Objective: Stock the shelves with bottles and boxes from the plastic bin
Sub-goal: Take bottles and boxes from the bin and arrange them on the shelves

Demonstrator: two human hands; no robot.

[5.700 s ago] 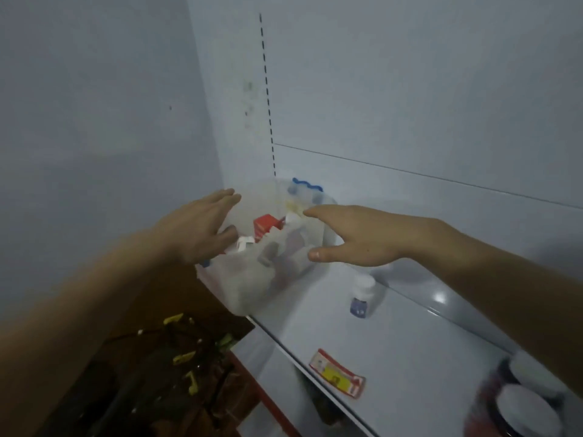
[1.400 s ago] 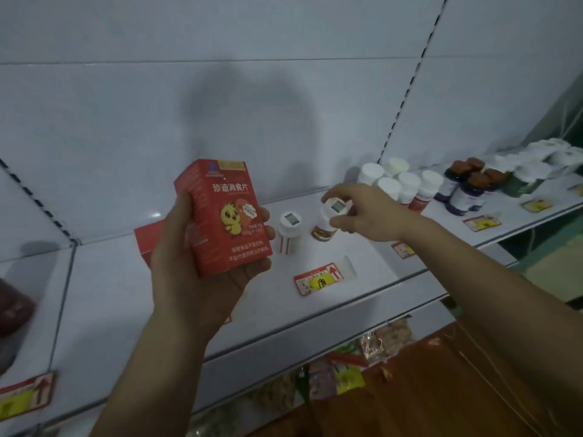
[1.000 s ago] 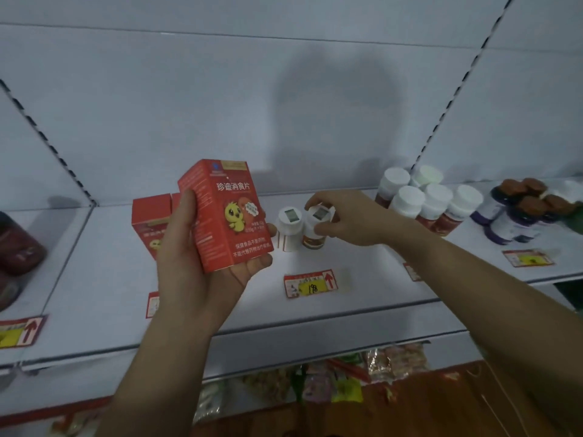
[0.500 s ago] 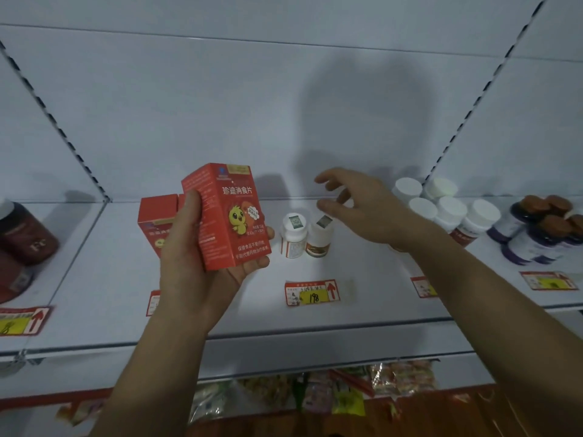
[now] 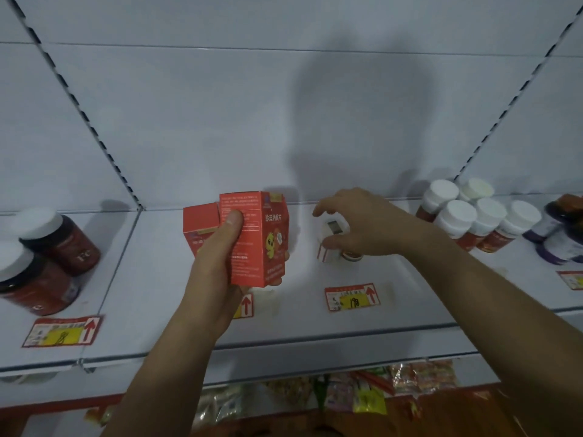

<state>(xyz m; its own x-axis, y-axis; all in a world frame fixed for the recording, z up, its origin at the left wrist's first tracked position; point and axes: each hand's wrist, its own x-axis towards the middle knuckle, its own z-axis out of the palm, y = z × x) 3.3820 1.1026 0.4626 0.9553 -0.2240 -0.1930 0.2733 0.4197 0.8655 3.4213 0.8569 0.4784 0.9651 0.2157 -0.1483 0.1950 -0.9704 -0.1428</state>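
Placement step: left hand (image 5: 217, 263) grips a red carton (image 5: 257, 238), thumb across its face and fingers wrapped behind, holding it above the white shelf (image 5: 157, 310) just in front of a matching red box (image 5: 199, 220) already standing there. Right hand (image 5: 362, 225) arches with fingers spread and loosely curved over two small white-capped bottles (image 5: 331, 238); can't tell if it touches them. Next, probably: set the carton upright beside its twin; plastic bin not in view.

Upright red box (image 5: 258, 238); small white bottles (image 5: 331, 238) on shelf (image 5: 410, 294)
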